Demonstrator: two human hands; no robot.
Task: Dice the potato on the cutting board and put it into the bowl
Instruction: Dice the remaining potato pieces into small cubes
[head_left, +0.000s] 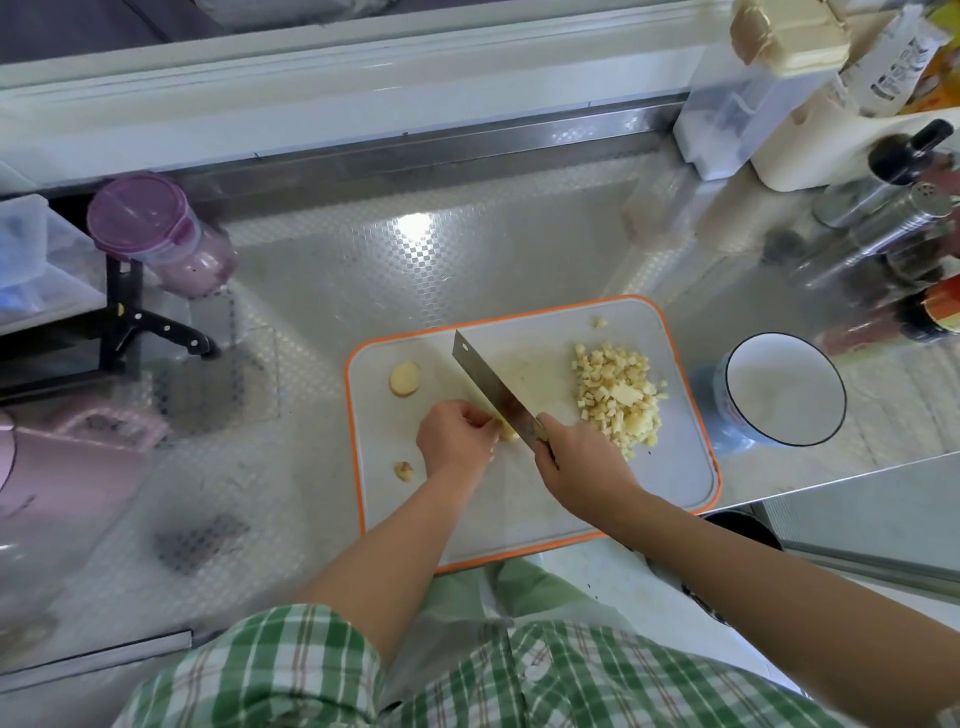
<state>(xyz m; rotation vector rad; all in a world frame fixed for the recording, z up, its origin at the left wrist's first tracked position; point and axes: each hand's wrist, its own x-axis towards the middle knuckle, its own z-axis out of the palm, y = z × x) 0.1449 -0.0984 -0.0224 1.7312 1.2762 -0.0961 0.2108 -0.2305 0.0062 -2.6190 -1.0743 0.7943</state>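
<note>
Where the cleaver (488, 385) meets the potato (509, 434), open cutting board (524, 335) lies beyond.

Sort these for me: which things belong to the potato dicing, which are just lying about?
Job: cutting board, cleaver in right hand, potato piece held by left hand, diced pile, potato slice, bowl.
Lying about: purple-lidded jar, black-handled knife, seasoning bottles.
</note>
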